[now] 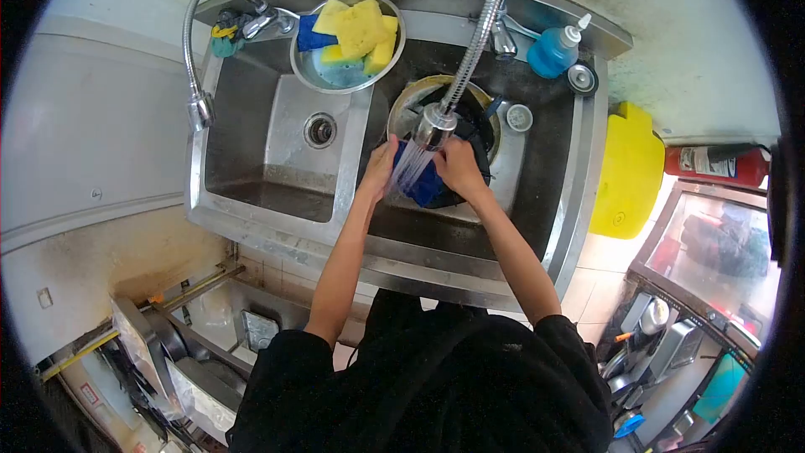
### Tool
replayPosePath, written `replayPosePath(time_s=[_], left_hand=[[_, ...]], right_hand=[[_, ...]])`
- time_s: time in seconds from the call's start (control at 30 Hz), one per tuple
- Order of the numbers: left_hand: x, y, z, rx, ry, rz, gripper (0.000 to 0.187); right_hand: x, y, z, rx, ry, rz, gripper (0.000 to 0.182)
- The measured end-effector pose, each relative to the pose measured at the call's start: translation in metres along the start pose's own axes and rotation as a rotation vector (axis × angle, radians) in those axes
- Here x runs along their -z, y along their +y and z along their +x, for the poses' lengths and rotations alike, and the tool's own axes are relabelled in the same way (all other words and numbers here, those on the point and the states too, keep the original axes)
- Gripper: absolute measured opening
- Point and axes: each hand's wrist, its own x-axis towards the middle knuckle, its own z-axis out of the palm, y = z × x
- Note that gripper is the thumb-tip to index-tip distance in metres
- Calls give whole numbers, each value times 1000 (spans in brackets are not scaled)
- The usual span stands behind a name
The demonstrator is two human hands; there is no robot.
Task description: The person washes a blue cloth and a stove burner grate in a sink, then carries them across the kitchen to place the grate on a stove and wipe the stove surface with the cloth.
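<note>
Left hand (pixel 382 166), right hand (pixel 459 166): both grips clamped on blue cloth (pixel 426 190) under faucet (pixel 436 124); folds probably needed spreading, turning, spray (pixel 409 168) kept inside sink (pixel 549 143).

A red fire extinguisher (pixel 717 166) (pale label showing) sits beside a yellow container (pixel 625 174).

- Cloth (pixel 426 190): dark blue.
- Sponges (pixel 362 29), far left: yellow.
- Bottle (pixel 552 54), far right: blue, white nozzle (pixel 573 32).
- Plastic object (pixel 625 176), right: yellow.
- Fire extinguisher (pixel 749 169), right: red.
- Shirt (pixel 436 377), near: black.
</note>
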Motion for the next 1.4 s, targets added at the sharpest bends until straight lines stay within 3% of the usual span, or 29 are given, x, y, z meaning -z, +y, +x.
replayPosePath(time_s=[0.07, 0.1, 0.17, 0.2, 0.23, 0.27, 0.3, 0.37, 0.43, 0.47, 0.5, 0.57, 0.6, 0.63, 0.7, 0.73, 0.77, 0.83, 0.9, 0.93, 1.0, 1.03, 1.07, 1.1, 1.17, 1.27, 1.33, 1.37, 1.4], left_hand=[[0, 1, -4, -214, 59, 263, 55], [2, 9, -4, -214, 58, 256, 55], [12, 23, -3, 563, 52, 245, 50], [9, 31, -8, 645, -224, -99, 40], [6, 27, -5, 645, -227, -103, 40], [2, 20, 4, 603, -322, -347, 38], [0, 9, 14, 557, -416, -588, 36], [4, -8, 25, 559, -305, -484, 28], [8, -12, 19, 413, -288, -238, 23], [7, -15, 16, 487, -273, -273, 22], [-1, -15, 4, 491, -276, -272, 22], [-34, -11, -28, -29, -42, 906, 28], [-41, -38, -25, -528, 287, 981, 36], [-41, -35, -30, -528, 282, 982, 36], [-36, -26, -47, -133, 98, 1038, 42], [-32, -37, -47, -171, 151, 961, 47], [-33, -28, -54, -179, 150, 965, 47], [-41, -3, -76, -31, 163, 889, 50], [-46, -11, -95, -62, 147, 898, 52], [-43, -12, -100, -96, 132, 910, 53], [-40, -7, -94, -81, 80, 911, 51], [-38, -4, -88, -71, 22, 919, 49], [-33, -4, -90, -71, 17, 919, 49], [-27, -4, -90, -28, 6, 854, 50], [-12, -8, -86, 13, -9, 787, 53], [-5, -16, -75, 54, -127, 895, 49], [-21, -5, -60, -825, 311, 1178, 49], [-29, -7, -52, -827, 305, 1173, 49], [-36, -14, -42, -661, 239, 965, 49]], right_hand=[[-6, 4, 9, -60, 84, 40, 9], [-8, 5, 13, -121, 178, 80, 8], [-14, -10, 12, -157, 242, 119, 8], [-19, -20, 6, -195, 306, 164, 8], [-32, -22, -10, -247, 177, -8, 8], [-32, -38, -26, -174, 49, 105, 14], [-42, -46, -40, -256, 57, 313, 16], [-57, -36, -59, -317, 453, 255, 30], [-41, -39, -50, -978, 332, 881, 31], [-17, -37, -40, -1205, -52, 1201, 33], [-26, -26, -34, -1209, -48, 1202, 33], [-72, 18, -28, -1064, -384, 1830, 29], [-107, 52, -26, -882, -314, 1936, 23], [-135, 87, -22, -881, -309, 1939, 23], [-174, 131, -21, -602, -441, 1997, 19], [-127, 94, -11, -748, -503, 1418, 16], [-116, 81, -8, -740, -500, 1420, 16], [-110, 73, -9, -297, -226, 670, 13], [-147, 141, -11, -325, -94, 1068, 17], [-156, 157, 4, -938, -206, 1540, 19], [-173, 215, -11, -974, -288, 1457, 13], [-173, 231, -10, -1004, -360, 1379, 23], [-90, 114, 12, -1273, -307, 1177, 18], [-84, 116, 15, -1267, -306, 1176, 18], [-67, 122, 17, -1089, 5, 982, 36], [-42, 94, 21, -979, 0, 985, 44], [-44, 85, 15, -871, -90, 1115, 47], [-34, 46, 16, -1021, -2, 1194, 43], [-36, 40, 13, -986, 10, 1282, 43]])
